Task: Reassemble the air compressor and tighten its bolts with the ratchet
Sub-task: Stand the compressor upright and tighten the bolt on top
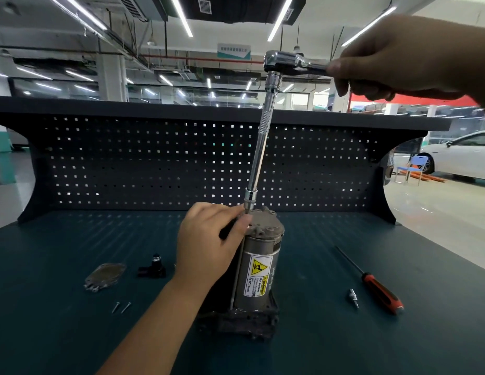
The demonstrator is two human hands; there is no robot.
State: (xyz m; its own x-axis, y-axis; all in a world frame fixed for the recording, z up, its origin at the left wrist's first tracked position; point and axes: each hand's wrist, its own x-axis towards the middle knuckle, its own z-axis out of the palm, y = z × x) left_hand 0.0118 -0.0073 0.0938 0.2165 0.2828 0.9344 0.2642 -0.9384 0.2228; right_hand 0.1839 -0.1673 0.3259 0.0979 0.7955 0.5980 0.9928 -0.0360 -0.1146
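The air compressor [259, 269] stands upright in the middle of the green bench, a grey cylinder with a yellow warning label on a dark base. My left hand [208, 244] grips its upper left side just below the cap. A chrome ratchet [287, 63] with a long extension bar [260, 147] slants down to a socket [250, 199] seated on the cap's left edge. My right hand [403, 58] holds the ratchet handle up high at the right, its fingers curled round it.
On the bench lie a red-handled screwdriver [378, 289] and a small metal bit [353, 297] at the right, a flat metal cover plate [106, 276], a black fitting [154, 267] and two screws [121, 307] at the left. A dark pegboard [154, 163] closes the back.
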